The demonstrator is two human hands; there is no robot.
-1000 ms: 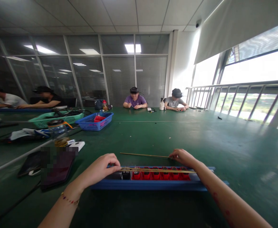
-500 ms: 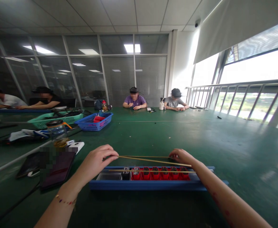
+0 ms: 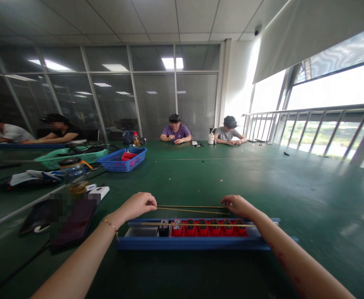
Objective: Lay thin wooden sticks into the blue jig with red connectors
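Two thin tan sticks (image 3: 191,207) stretch side by side above the far edge of a blue tray (image 3: 194,243). My left hand (image 3: 144,202) pinches their left ends, its fingers closed. At the right end, my right hand (image 3: 234,203) has its fingers curled together around the farther stick's end. Inside the tray stand several red holders (image 3: 203,228) in a row, with a black one (image 3: 164,228) at their left. Another thin stick (image 3: 157,224) lies lengthwise across the holders.
A blue basket (image 3: 122,161) with a red item and a green basket (image 3: 68,157) stand at the left. Nearer are a jar (image 3: 75,176), a white device (image 3: 100,194) and a dark tablet (image 3: 76,220). People sit at the table's far side and far left.
My left hand has turned and moved slightly right, its fingers more curled. The nearer of the two held sticks has shifted left, its right end now near my right hand's fingers.
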